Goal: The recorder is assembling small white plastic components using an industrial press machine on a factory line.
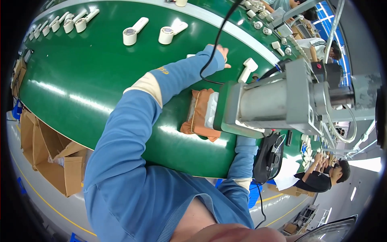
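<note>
My left arm stretches over the green table, and my left hand (222, 55) is at its far side. Its fingers look apart, with nothing visible in them. To the right of that hand lies a white round-headed device with a handle (247, 70). A bit of another white piece (190, 55) shows at the edge of my left sleeve. My right forearm passes under the grey press-like machine (264, 105), which hides my right hand. Between my arms sits a block wrapped in orange-brown cloth (198, 113), beside the machine's green plate.
Two white handled devices (130, 35) stand farther left, and several more (80, 25) line the far left edge. A black cable (215, 44) hangs across my left wrist. Open cardboard boxes (56, 161) stand at the left. Co-workers (322, 177) sit at the right.
</note>
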Motion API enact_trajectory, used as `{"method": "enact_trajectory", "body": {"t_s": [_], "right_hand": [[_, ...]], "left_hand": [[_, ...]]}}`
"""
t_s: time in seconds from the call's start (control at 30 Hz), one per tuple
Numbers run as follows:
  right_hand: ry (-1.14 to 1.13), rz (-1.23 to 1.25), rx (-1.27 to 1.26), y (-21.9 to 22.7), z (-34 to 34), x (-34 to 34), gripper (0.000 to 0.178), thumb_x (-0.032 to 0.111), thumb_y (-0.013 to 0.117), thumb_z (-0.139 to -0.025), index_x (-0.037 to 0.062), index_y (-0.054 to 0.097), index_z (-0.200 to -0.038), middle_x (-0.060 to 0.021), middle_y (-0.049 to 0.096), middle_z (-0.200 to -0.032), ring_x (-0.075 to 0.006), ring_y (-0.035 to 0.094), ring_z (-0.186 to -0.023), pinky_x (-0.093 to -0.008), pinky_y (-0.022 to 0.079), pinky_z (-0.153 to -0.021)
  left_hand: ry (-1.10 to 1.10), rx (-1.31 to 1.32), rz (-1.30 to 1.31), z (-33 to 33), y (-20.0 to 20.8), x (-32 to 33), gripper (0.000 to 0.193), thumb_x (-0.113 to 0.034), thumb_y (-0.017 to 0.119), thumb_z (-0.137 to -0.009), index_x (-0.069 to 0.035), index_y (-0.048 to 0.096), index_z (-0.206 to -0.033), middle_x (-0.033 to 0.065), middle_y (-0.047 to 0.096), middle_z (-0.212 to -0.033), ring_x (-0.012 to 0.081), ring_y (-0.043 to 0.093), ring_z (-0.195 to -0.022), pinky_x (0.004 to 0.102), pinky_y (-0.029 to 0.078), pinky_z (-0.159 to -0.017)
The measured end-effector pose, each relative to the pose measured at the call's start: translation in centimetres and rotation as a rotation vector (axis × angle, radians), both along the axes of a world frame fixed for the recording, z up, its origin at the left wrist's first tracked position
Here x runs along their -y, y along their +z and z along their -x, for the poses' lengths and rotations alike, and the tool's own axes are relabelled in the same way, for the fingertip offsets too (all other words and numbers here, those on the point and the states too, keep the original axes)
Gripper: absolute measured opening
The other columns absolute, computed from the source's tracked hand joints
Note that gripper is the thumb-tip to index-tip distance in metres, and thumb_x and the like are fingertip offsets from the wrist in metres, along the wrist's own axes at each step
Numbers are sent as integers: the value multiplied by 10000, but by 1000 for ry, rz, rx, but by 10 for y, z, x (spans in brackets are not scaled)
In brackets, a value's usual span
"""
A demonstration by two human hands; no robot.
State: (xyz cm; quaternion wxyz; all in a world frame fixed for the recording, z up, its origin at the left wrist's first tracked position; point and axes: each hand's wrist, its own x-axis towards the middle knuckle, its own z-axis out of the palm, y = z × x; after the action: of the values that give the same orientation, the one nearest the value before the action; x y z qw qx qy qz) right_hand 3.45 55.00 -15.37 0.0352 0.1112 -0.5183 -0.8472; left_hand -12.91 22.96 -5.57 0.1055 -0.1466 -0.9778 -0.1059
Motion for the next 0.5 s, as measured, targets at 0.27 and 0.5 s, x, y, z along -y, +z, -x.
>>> {"method": "enact_trajectory", "body": {"t_s": [0.27, 0.5], "right_hand": [[-22, 1946, -41, -17, 27, -20, 581, 455, 427, -922, 108, 429, -1388, -120, 471, -1399, -304, 482, -1237, -507, 356, -1023], [90, 2570, -35, 51, 5, 17, 440, 286, 530, -902, 25, 562, -1256, -148, 574, -1275, -305, 560, -1134, -359, 436, -951]], "left_hand": [[-330, 22, 57, -22, 0, 57, 355, -309, 682, -730, -124, 592, -1019, 71, 632, -924, 290, 630, -821, 406, 502, -781], [-743, -72, -28, -184, 14, 167, 241, 15, 568, -721, -120, 627, -912, 56, 575, -1058, 274, 505, -1069, 369, 460, -911]]}}
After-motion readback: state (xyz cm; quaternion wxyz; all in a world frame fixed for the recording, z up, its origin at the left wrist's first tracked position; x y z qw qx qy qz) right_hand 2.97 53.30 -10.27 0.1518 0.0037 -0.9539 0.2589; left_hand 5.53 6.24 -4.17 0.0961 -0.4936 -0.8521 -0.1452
